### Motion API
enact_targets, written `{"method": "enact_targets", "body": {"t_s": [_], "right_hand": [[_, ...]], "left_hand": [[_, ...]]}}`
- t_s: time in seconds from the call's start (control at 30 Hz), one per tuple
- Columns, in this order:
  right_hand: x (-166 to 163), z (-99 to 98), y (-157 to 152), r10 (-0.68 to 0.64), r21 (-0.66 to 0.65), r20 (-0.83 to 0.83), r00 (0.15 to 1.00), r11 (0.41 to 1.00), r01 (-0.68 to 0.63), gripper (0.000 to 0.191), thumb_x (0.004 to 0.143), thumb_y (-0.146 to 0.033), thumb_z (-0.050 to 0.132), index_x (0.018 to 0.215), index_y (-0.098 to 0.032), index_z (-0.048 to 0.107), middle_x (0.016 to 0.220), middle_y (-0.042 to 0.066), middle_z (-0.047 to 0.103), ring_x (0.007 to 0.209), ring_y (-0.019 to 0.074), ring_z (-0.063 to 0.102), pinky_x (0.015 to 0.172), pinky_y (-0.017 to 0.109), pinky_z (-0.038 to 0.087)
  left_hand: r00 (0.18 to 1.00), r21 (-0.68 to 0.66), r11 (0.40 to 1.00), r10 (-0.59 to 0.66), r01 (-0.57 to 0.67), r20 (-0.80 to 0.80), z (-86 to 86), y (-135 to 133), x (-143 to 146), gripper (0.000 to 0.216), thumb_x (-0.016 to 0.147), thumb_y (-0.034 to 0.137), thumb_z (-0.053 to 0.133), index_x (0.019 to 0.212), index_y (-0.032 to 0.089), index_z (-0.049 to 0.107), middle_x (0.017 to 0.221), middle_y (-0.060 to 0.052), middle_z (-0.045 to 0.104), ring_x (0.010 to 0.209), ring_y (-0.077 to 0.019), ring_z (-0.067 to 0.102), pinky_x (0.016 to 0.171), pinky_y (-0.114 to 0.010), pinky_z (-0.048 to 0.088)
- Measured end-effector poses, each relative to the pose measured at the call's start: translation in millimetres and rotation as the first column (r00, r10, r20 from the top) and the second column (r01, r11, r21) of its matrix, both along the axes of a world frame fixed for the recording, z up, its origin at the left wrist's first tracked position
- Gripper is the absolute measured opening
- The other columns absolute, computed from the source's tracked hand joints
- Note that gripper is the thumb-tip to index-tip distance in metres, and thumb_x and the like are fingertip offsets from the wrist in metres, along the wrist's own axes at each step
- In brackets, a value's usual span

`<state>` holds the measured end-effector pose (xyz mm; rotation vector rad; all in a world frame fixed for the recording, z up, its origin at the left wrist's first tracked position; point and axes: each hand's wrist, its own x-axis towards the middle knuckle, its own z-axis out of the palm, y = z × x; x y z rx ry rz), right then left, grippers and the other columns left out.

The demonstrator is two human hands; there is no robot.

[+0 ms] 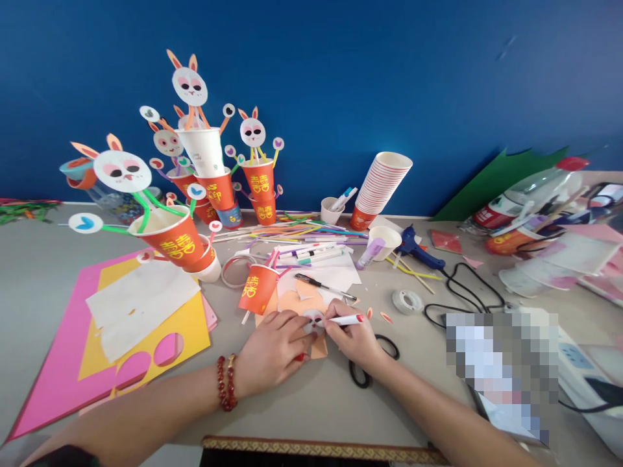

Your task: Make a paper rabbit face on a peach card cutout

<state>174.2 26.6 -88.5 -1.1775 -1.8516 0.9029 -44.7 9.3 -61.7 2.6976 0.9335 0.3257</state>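
My right hand [354, 337] is closed round a white marker [346, 320] with a red end, its tip side down at a small round white paper face [313, 321] with dark eyes. My left hand [272, 347] bends its fingers over the left edge of that face and holds it against the orange paper. A small red piece [300, 357], perhaps the marker's cap, shows between the left fingers. Scissors with black handles [360, 373] lie partly under my right wrist. Beyond my hands lie a black pen [324, 285] and a tilted red paper cup [257, 290].
Rabbit-faced paper cups [168, 240] stand at the left, above pink and yellow sheets [204, 324]. Coloured sticks [292, 230] lie along the blue wall near a stack of cups [382, 185]. At the right are tape [407, 301], a blue glue gun [418, 250], its black cord and a bottle [530, 194].
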Motion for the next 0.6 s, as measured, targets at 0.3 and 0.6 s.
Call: {"method": "enact_targets", "body": {"t_s": [0.3,0.6], "right_hand": [[-0.3,0.7,-0.2,-0.004,-0.015,-0.001,1.000,1.000,0.004,0.014,0.081,-0.012,0.050,0.070,-0.021,0.050,0.063,-0.004,0.051,0.054,0.0113,0.045,0.052,0.023,0.034],[-0.2,0.9,-0.2,-0.004,-0.022,0.005,1.000,1.000,0.004,0.014,0.081,-0.013,0.050,0.070,-0.021,0.050,0.061,-0.004,0.050,0.052,0.0113,0.045,0.051,0.023,0.034]], "left_hand": [[1.000,0.012,1.000,-0.001,0.001,0.001,0.3,0.2,-0.6,0.029,0.091,0.027,0.054,0.119,0.023,0.057,0.133,-0.007,0.052,0.117,-0.0274,0.045,0.096,-0.044,0.040],[1.000,0.023,1.000,-0.001,0.001,0.004,0.6,-0.4,-0.1,0.028,0.091,0.027,0.054,0.119,0.022,0.058,0.132,-0.008,0.053,0.116,-0.0271,0.045,0.095,-0.044,0.041]]}}
